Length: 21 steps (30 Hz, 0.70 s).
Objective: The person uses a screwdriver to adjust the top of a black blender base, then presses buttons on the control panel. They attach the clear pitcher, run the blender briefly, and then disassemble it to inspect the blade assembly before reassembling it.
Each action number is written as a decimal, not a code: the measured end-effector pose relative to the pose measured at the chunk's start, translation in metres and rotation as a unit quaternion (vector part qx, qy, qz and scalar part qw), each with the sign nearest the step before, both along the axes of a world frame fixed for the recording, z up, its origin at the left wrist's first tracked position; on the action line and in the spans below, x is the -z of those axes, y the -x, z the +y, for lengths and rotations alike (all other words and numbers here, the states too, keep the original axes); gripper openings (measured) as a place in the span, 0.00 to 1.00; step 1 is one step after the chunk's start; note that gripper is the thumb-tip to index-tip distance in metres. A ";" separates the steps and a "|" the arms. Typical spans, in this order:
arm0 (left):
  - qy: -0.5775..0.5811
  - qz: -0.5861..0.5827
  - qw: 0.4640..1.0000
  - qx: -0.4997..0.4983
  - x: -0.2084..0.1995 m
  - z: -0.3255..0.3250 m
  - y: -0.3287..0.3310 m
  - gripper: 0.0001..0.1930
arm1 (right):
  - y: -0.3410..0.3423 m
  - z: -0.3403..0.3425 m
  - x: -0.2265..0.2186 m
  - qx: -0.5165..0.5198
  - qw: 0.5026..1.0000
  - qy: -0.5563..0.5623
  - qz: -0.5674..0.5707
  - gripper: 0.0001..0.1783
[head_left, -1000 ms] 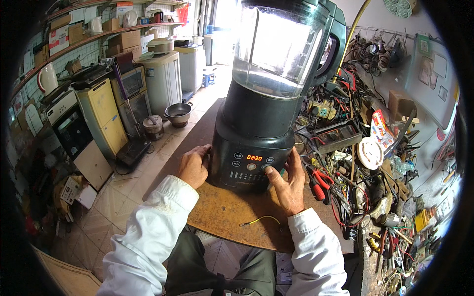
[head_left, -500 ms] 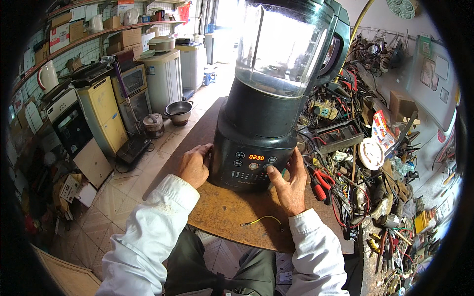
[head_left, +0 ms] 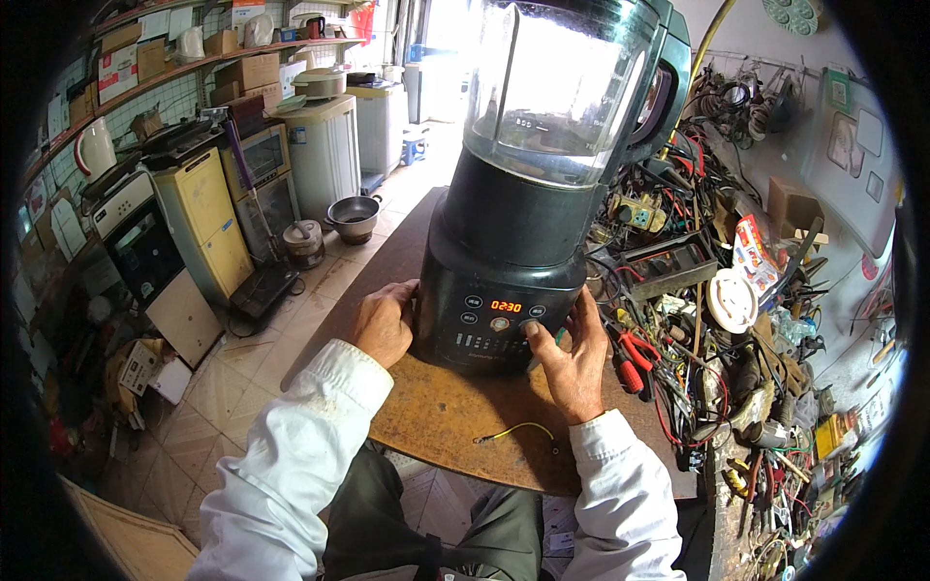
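- Only the view shifts slightly; blender (head_left: 523, 223) stands on wooden table (head_left: 431, 407);
- left hand (head_left: 386, 324) half-curled against it; right hand (head_left: 572, 363) cups its other side;
- jug (head_left: 552, 107) seated, display (head_left: 506, 306) lit; remaining steps don't show.

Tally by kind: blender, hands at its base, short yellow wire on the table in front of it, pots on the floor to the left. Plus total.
Blender: 1
Hands: 2 (left hand, right hand)
Short yellow wire: 1
Pots: 2 (open pot, lidded pot)
Total: 6
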<state>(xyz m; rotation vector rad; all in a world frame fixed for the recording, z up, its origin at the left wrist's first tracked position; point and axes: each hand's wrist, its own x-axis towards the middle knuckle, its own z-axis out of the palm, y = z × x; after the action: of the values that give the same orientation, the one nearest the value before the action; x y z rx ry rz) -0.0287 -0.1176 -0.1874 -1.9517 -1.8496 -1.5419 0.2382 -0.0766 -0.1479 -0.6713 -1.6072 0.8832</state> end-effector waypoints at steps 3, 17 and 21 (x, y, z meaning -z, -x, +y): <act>0.001 0.000 1.000 0.000 0.001 0.000 0.001 0.19 | 0.001 0.002 0.004 0.013 1.000 -0.007 -0.002 0.48; 0.004 0.002 1.000 -0.007 0.000 0.000 0.000 0.17 | -0.001 -0.002 0.002 0.018 1.000 0.000 0.002 0.49; -0.016 -0.012 1.000 0.012 0.006 0.002 0.005 0.17 | 0.000 0.001 0.005 0.014 1.000 -0.004 0.001 0.50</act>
<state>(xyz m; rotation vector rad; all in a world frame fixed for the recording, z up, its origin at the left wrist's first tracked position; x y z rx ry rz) -0.0332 -0.1156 -0.1938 -1.9575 -1.8040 -1.5995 0.2378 -0.0757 -0.1528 -0.6848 -1.5960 0.8561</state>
